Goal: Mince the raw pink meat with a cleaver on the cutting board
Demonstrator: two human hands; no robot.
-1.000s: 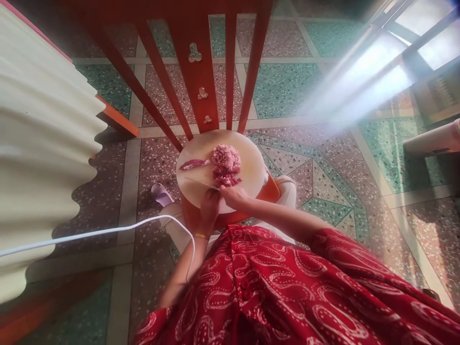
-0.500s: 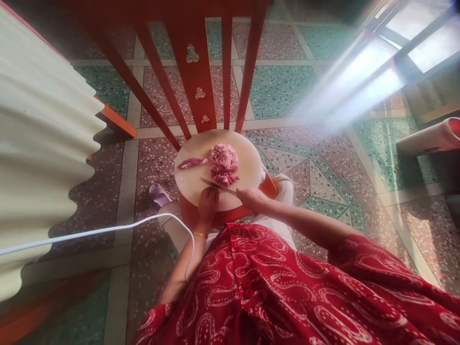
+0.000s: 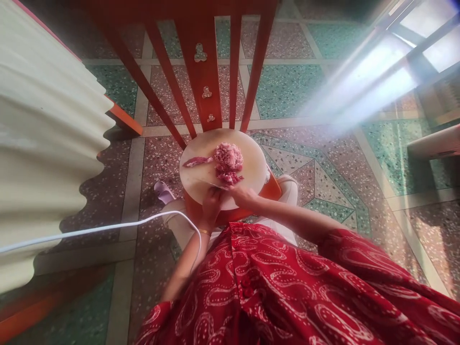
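A round, pale chopping board (image 3: 256, 165) lies on a chair seat in front of me. My right hand (image 3: 242, 197) grips a knife (image 3: 214, 185) by its handle at the near side of the board. The blade points left and is seen almost edge-on. Close under the blade, my left hand (image 3: 212, 203) has its fingers curled at the board's near edge; whatever they hold is hidden. A mound of pale chopped meat (image 3: 229, 155) sits mid-board, with darker meat pieces (image 3: 230, 177) just in front. To its left lies a long strip of meat (image 3: 197, 162).
The red wooden chair back (image 3: 201, 72) rises beyond the board. A white cable (image 3: 115, 227) crosses from the left to my left forearm. Pale wavy-edged cloth (image 3: 46, 143) hangs at left. A lilac shoe (image 3: 164, 191) shows on the tiled floor.
My right hand and the knife have slid left across the board, closer to my left hand. The blade has turned more edge-on. The whole view has shifted slightly.
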